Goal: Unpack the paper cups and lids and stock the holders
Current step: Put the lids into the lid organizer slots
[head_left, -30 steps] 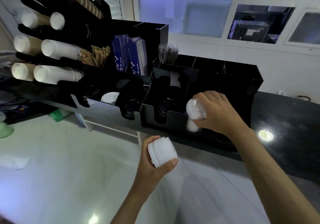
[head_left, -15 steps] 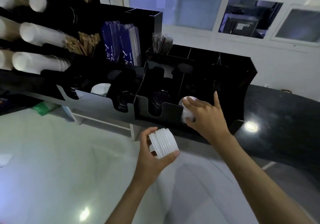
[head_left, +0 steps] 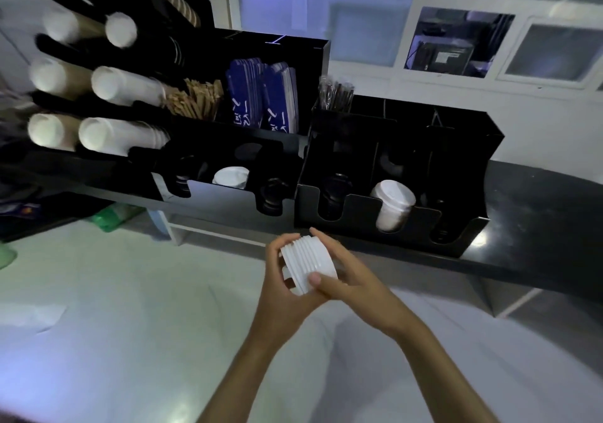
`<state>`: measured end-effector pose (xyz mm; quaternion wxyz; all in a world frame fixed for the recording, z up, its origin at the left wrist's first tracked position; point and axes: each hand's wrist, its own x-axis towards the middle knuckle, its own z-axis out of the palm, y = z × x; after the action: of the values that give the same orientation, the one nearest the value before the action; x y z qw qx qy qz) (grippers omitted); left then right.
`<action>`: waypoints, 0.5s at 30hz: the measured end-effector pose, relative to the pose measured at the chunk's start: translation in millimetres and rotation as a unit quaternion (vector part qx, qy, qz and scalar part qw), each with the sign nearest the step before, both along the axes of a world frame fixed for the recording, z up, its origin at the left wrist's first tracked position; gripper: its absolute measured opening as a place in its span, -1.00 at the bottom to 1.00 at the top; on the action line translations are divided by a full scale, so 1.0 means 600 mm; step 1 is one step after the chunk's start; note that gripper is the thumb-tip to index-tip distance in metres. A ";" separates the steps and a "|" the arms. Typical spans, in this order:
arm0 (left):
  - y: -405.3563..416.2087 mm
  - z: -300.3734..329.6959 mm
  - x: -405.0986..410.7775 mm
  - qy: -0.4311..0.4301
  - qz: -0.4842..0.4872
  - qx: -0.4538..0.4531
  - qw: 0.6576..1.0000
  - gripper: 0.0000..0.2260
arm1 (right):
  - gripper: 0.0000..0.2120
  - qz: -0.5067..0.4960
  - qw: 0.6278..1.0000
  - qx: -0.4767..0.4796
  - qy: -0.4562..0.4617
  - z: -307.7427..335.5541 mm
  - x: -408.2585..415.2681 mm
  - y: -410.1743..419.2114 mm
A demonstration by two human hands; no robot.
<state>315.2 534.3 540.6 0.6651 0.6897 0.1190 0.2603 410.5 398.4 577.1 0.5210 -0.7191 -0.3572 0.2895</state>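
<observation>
My left hand (head_left: 283,295) grips a short stack of white lids (head_left: 307,268) in front of the counter, thumb on its near edge. My right hand (head_left: 354,279) has its fingers curled round the far side of the same stack. Behind them stands a black lid holder (head_left: 456,241) with a stack of white lids (head_left: 391,205) in its middle slot and black lids in the slot to its left. A second black holder (head_left: 215,194) to the left holds one white lid stack (head_left: 231,177) and black lids. Paper cup stacks (head_left: 124,88) lie in the rack at upper left.
Wooden stirrers (head_left: 195,99), blue sleeves (head_left: 261,96) and wrapped straws (head_left: 336,92) stand in compartments behind the holders. The black counter (head_left: 538,213) runs to the right. Below me is pale floor, with a green object (head_left: 111,217) under the counter.
My right hand has let go of the white lids in the middle slot and come back to the stack in my left hand. The view has shifted slightly.
</observation>
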 end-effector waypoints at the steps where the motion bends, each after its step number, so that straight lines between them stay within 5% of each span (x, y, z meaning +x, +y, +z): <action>1: 0.016 0.002 -0.007 0.006 -0.010 0.007 1.000 -0.23 | -0.39 -0.014 1.000 0.015 0.006 0.000 -0.007 0.015; 6: 0.125 0.011 -0.047 0.054 -0.093 0.041 0.993 -0.16 | -0.35 -0.050 0.996 0.056 0.053 0.002 -0.028 0.086; 15: 0.287 0.023 -0.095 0.043 -0.095 0.037 0.994 -0.31 | -0.41 -0.065 0.990 0.091 0.090 -0.009 -0.064 0.230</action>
<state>258.4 706.5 554.1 0.6551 0.7325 0.0721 0.1706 372.2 536.1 571.6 0.6323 -0.6613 -0.2858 0.2850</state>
